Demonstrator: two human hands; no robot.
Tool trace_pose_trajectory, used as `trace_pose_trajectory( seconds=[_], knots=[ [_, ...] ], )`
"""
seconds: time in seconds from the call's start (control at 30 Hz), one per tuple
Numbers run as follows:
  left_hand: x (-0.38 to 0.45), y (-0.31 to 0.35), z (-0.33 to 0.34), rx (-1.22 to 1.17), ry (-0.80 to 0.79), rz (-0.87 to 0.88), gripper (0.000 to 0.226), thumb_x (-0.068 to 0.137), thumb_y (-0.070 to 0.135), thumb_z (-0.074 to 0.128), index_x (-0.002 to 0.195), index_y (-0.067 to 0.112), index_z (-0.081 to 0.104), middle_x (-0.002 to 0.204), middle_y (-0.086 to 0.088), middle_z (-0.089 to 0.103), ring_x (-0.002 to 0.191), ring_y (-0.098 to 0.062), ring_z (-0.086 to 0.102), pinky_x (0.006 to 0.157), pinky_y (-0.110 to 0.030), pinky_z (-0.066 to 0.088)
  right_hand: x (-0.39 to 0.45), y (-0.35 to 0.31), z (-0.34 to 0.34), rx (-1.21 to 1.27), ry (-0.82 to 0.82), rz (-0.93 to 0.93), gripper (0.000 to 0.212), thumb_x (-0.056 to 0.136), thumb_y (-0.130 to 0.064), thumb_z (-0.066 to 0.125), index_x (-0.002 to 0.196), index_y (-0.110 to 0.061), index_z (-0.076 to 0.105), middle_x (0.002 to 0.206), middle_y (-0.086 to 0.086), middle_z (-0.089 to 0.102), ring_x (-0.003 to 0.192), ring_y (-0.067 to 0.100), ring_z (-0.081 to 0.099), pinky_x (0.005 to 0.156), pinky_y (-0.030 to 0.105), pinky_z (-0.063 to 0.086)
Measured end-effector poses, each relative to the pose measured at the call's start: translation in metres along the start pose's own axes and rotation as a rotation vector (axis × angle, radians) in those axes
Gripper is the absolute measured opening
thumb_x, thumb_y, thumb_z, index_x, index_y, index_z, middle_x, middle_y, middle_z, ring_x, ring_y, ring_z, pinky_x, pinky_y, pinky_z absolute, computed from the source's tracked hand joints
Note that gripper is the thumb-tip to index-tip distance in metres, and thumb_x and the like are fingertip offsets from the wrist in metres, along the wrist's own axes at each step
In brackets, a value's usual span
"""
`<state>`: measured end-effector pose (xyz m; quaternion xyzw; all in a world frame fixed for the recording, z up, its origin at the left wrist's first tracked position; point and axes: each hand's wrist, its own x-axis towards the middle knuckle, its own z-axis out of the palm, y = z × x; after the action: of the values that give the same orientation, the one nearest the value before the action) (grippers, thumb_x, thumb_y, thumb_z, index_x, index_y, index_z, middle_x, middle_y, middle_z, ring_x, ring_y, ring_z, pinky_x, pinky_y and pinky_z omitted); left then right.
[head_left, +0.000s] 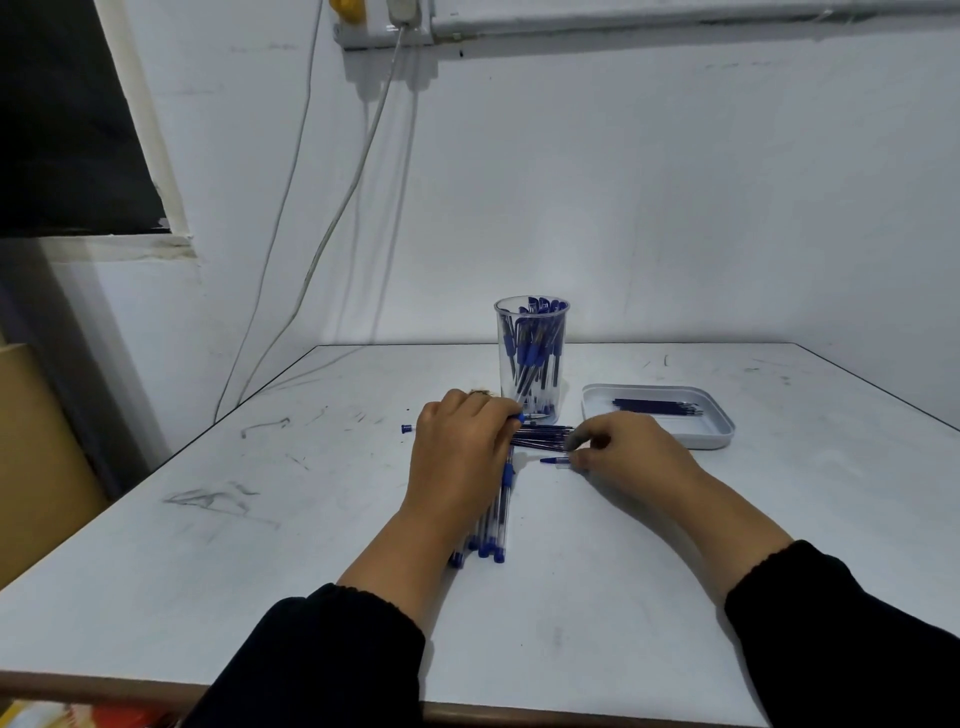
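1. Blue and clear plastic make up the pen (527, 417) that the left hand (462, 447) holds. The fingers curl round it. Only its pointy end sticks out to the right, just in front of the clear cup (532, 358).
2. The right hand (623, 449) rests on the table (311, 519), a little to the right of the left hand. Its fingers are bent and blurry. They sit right at the end of the ink sticks (543, 436), but I cannot tell if they pinch one or only touch it.
3. The ink sticks are thin and dark. They lie flat in a small bunch between the two hands, pointing from left to right.
4. A little blue tip piece (551, 461) lies on the table just beside the right thumb.
5. A pile of pens (493, 525) lies under the left hand and wrist. It runs toward the person, with the blue ends nearest.
6. The clear cup stands upright behind the hands. It is full of blue pens.
7. A pale tray (719, 434) sits to the right of the cup. It holds spare ink sticks (657, 407) lying flat.
8. One small blue cap (408, 428) lies alone on the table, just left of the left hand.
9. Both arms wear black sleeves (322, 665).
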<state>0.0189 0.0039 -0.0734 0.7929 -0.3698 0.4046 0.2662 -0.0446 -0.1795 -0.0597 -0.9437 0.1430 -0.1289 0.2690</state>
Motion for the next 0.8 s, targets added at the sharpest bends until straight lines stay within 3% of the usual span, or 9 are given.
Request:
trace_pose_trajectory(
  seconds=[0.2,0.4,0.67,0.8],
  knots=[
    [0.000,-0.001,0.001,0.016,-0.081,-0.051,0.008,0.085,0.015,0.067,0.091,0.019,0.067,0.083,0.006,0.067,0.079,-0.022,0.055,0.072,-0.032,0.034,-0.002,-0.003,-0.002,-0.095,-0.014,-0.052,0.009,0.082,-0.029,0.069,0.081,-0.038,0.070,0.082,-0.012,0.058,0.082,0.008,0.057,0.072,0.030,0.048],
    [-0.001,-0.002,0.002,0.055,-0.160,-0.069,0.007,0.088,0.018,0.062,0.093,0.019,0.068,0.086,0.004,0.068,0.084,-0.023,0.054,0.075,-0.035,0.035,-0.002,-0.007,-0.002,0.235,0.015,-0.088,0.016,0.085,-0.022,0.069,0.078,-0.036,0.070,0.081,-0.015,0.065,0.075,0.002,0.056,0.070,0.025,0.043],
    [-0.001,-0.001,0.002,0.035,-0.175,-0.057,0.008,0.088,0.016,0.063,0.094,0.020,0.068,0.087,0.004,0.068,0.085,-0.022,0.053,0.076,-0.033,0.032,-0.001,-0.012,0.000,0.390,0.030,-0.064,0.013,0.085,-0.015,0.070,0.084,-0.028,0.072,0.076,-0.013,0.067,0.072,0.003,0.059,0.072,0.022,0.043],
    [-0.001,0.000,0.002,-0.012,-0.195,-0.058,0.014,0.087,0.013,0.063,0.100,0.018,0.067,0.091,0.003,0.068,0.090,-0.022,0.052,0.079,-0.034,0.032,-0.002,-0.014,0.000,0.472,0.023,-0.064,0.013,0.084,-0.013,0.072,0.093,-0.022,0.073,0.077,-0.008,0.069,0.069,0.003,0.061,0.064,0.018,0.042]
  ],
)
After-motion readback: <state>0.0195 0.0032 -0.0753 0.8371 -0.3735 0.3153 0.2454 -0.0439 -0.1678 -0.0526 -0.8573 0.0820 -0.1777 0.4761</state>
